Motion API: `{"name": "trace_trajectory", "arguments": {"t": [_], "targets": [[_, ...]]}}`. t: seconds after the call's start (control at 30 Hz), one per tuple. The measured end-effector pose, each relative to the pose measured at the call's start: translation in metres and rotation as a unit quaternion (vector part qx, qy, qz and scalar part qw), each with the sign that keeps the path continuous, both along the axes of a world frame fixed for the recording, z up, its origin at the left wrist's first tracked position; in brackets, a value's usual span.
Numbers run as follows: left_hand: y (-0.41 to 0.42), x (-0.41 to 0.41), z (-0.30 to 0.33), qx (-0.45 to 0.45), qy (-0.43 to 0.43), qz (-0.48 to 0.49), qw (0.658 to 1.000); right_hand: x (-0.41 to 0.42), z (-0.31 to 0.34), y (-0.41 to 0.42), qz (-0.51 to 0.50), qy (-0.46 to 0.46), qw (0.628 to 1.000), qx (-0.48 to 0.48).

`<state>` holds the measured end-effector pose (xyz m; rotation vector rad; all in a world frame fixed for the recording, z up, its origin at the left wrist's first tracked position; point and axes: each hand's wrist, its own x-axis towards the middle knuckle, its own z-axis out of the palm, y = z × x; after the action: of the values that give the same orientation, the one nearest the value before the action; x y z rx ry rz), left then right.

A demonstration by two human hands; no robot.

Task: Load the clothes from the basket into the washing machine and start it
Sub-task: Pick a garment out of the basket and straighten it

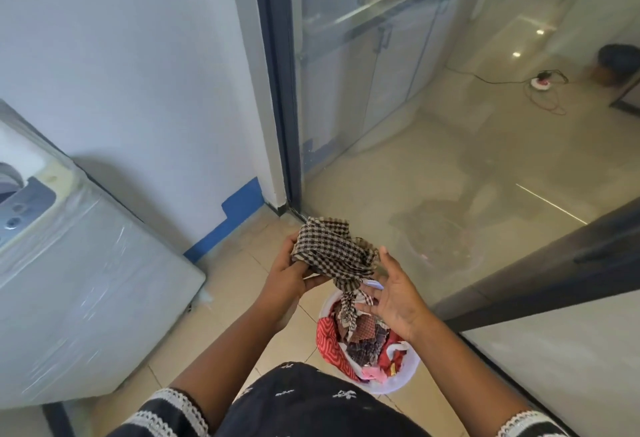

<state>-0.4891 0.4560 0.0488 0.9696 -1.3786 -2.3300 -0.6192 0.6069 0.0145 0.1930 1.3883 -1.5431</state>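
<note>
Washing machine, wrapped in clear film, fills the left edge of the frame against a white wall. A glass partition with a dark frame spans the upper right, above the tiled floor. Lower centre, a white basket of mixed clothes stands on the floor, well apart from the machine. Just above it, the left hand grips a bunched checked cloth whose tail hangs into the basket. The right hand, fingers spread and relaxed, sits beside the cloth's right side.
</note>
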Motion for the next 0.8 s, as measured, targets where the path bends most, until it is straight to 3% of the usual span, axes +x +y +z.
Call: {"name": "trace_trajectory", "arguments": {"t": [0.13,0.47,0.8], "targets": [[-0.002,0.012,-0.002,0.04,0.017,0.055,0.998,0.006,0.002,-0.016,0.079,-0.02,0.996,-0.025],[-0.028,0.11,-0.015,0.076,-0.041,0.202,0.976,0.061,-0.001,-0.104,0.211,-0.014,0.976,-0.056],[-0.093,0.229,-0.009,0.117,0.049,0.372,0.919,0.164,0.016,-0.235,0.38,0.022,0.923,-0.055]]}}
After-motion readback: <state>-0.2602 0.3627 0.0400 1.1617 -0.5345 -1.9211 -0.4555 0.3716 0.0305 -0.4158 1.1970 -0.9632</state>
